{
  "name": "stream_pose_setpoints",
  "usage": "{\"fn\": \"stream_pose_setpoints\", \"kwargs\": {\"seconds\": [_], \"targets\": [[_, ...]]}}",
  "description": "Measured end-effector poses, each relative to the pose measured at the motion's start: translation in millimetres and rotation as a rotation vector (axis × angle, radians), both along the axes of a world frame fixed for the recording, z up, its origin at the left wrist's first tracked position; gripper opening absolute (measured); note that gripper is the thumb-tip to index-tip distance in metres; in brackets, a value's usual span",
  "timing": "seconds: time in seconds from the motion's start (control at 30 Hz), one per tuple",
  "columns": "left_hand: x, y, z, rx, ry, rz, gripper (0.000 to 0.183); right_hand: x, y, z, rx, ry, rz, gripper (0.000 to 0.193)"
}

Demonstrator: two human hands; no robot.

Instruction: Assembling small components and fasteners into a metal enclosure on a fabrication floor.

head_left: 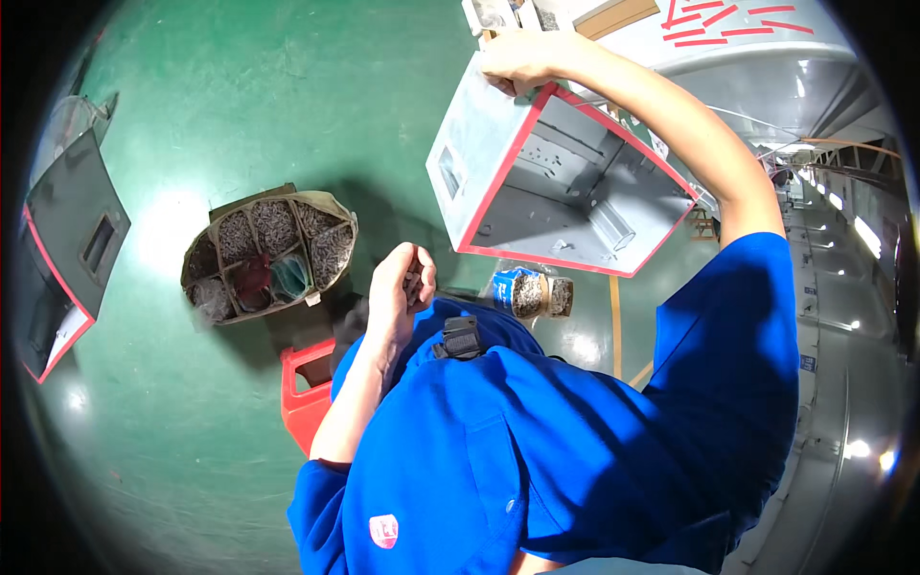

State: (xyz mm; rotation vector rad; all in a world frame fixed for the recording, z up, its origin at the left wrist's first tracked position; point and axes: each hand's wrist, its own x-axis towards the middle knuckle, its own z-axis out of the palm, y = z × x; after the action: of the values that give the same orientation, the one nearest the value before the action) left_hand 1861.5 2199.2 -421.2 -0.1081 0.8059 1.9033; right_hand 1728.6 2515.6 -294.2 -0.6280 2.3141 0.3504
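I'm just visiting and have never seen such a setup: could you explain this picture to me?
There's no robot here, just a person in a blue shirt. A camera on their head looks down, and its very wide lens bends straight edges.

The left hand is cupped around small grey pieces. The right hand reaches over to the upper edge of a grey box with red edges and an open side.

Left of the box is an open bag with compartments, mostly filled with small pieces. Below everything is the green floor.
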Motion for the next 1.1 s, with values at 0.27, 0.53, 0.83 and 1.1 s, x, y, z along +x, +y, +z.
{"fn": "stream_pose_setpoints", "kwargs": {"seconds": [0.27, 0.53, 0.83, 1.1], "targets": [[-9.5, 1.6, -0.7, -0.045, 0.004, -0.024, 0.036, -0.1, -11.9, -5.9, 0.110, 0.007, -0.027, 0.012], [-10.4, -1.2, -5.3, 0.002, -0.008, -0.094, 0.025, 18.1, 53.4, -61.0, -0.132, -0.002, -0.109, 0.013], [-1.4, 4.9, 7.5, -0.067, 0.073, -0.252, 0.044, 79.2, -66.9, 7.2, -0.709, 0.451, -0.201, 0.030], [31.4, 16.4, 18.9, -0.306, 0.139, -0.358, 0.063, 222.4, -147.8, -69.7, -1.128, 0.427, -0.859, 0.033]]}}
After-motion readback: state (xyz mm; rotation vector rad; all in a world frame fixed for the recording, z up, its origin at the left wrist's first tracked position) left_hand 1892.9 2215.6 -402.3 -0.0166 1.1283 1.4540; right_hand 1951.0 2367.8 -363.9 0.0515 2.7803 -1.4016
